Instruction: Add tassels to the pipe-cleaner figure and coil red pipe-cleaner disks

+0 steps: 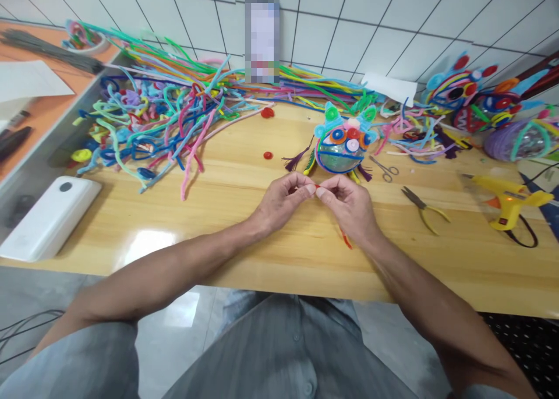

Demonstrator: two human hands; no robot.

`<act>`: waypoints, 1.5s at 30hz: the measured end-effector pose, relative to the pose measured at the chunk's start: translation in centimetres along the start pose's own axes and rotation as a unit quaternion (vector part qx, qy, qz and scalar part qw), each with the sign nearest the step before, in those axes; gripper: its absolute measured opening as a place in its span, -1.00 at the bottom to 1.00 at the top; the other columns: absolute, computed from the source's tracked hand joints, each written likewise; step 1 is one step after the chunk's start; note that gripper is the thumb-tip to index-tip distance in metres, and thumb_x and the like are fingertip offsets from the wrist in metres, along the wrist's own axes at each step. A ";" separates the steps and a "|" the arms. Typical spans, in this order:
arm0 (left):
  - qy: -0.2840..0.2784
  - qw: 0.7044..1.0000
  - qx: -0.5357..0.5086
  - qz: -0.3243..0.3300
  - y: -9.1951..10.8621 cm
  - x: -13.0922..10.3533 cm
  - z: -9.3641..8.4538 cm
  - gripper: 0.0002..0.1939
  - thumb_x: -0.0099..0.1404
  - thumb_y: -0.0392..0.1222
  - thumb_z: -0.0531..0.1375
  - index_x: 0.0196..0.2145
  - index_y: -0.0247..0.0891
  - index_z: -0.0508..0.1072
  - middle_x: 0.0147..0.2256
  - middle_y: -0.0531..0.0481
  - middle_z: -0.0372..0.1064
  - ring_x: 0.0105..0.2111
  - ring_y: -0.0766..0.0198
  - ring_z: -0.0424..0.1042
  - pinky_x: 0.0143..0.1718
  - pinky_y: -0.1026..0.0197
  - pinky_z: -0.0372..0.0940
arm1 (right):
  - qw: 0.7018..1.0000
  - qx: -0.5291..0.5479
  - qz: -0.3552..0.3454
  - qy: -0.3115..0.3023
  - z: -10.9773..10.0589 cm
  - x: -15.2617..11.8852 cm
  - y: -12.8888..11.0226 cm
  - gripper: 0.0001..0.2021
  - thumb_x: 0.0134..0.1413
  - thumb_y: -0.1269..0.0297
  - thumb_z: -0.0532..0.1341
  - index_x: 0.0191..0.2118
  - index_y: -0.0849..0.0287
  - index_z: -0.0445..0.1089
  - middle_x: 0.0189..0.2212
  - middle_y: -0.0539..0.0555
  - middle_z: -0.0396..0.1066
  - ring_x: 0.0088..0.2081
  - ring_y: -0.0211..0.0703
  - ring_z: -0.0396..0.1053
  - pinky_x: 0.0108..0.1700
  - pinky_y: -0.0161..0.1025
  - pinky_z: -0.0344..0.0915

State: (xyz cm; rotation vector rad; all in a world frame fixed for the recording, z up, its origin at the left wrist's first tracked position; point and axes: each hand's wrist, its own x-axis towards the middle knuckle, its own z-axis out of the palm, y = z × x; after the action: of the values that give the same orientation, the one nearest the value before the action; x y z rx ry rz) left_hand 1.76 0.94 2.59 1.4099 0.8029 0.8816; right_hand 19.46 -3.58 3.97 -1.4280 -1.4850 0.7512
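Between my two hands is a red pipe cleaner (346, 238), pinched at one end while its tail hangs out below my right palm. My left hand (286, 196) grips it between thumb and forefinger. Fingertip to fingertip with it, my right hand (349, 198) pinches the same piece; how the end is shaped is mostly hidden. Just beyond my hands stands a colourful animal-head figure (343, 145) with green ears, coiled eyes and dark tassels. Two red pipe-cleaner coils (267, 113) lie to its left.
Loose pipe cleaners (161, 119) heap up at the left. A white power bank (51, 217) is at the left edge. Scissors (386, 169), pliers (423, 208) and a yellow glue gun (509, 201) lie rightward. More figures (458, 90) stand at the back right; a phone (262, 38) leans on the wall.
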 end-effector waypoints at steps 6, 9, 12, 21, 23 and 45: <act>-0.054 0.970 0.189 0.144 0.6 0.8 -1.3 -0.85 0.42 -0.16 0.22 -0.30 -0.24 0.49 -0.40 0.05 0.45 -0.42 0.33 0.32 -0.31 0.25 0.21 | 0.979 -0.144 -0.145 0.010 -0.9 0.1 -0.1 -0.87 0.23 0.33 0.31 -0.38 0.08 0.47 -0.42 0.01 0.47 -0.38 -0.16 0.37 -0.25 -0.16 0.30; -0.048 0.961 0.214 0.166 0.6 0.7 -1.3 -0.85 0.44 -0.18 0.19 -0.31 -0.24 0.48 -0.38 0.02 0.46 -0.40 0.30 0.34 -0.29 0.23 0.22 | 0.982 -0.135 -0.132 -0.005 -1.1 0.0 -0.2 -0.89 0.25 0.31 0.29 -0.34 0.07 0.51 -0.40 0.02 0.49 -0.36 -0.14 0.38 -0.24 -0.15 0.30; -0.029 0.974 0.180 0.132 0.5 0.5 -1.0 -0.83 0.44 -0.15 0.18 -0.29 -0.25 0.47 -0.37 0.02 0.47 -0.43 0.33 0.30 -0.34 0.25 0.19 | 0.992 -0.098 -0.074 -0.018 -1.2 0.0 -0.4 -0.89 0.27 0.27 0.27 -0.29 0.07 0.55 -0.39 0.01 0.51 -0.37 -0.16 0.37 -0.27 -0.17 0.27; 0.003 0.997 0.025 0.073 0.2 -0.1 0.1 -0.79 0.43 -0.08 0.22 -0.30 -0.27 0.44 -0.35 0.04 0.41 -0.38 0.33 0.29 -0.31 0.25 0.21 | 0.997 0.048 0.053 0.007 0.0 -0.1 0.1 -0.92 0.12 0.25 0.35 -0.36 0.10 0.51 -0.47 -0.04 0.48 -0.44 -0.22 0.34 -0.35 -0.24 0.27; 0.017 0.997 -0.003 0.071 0.1 -0.2 0.3 -0.80 0.42 -0.09 0.22 -0.29 -0.28 0.45 -0.34 0.04 0.40 -0.35 0.32 0.31 -0.28 0.24 0.23 | 0.998 0.054 0.041 0.014 0.3 -0.1 0.3 -0.93 0.12 0.24 0.35 -0.35 0.09 0.52 -0.44 -0.04 0.50 -0.41 -0.20 0.37 -0.32 -0.23 0.30; -0.065 0.993 0.074 0.058 0.6 0.2 -0.5 -0.87 0.33 -0.20 0.20 -0.37 -0.28 0.42 -0.46 0.10 0.31 -0.41 0.34 0.25 -0.35 0.27 0.14 | 0.996 -0.078 -0.038 -0.007 -0.6 0.2 -0.7 -0.92 0.05 0.32 0.32 -0.44 0.12 0.53 -0.55 -0.05 0.49 -0.50 -0.25 0.34 -0.39 -0.26 0.26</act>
State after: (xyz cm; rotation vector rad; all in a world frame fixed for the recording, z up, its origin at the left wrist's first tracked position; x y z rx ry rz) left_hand 1.39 1.38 3.24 1.6402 0.7038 0.8233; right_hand 19.75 -3.62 4.92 -1.4746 -1.6287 0.6117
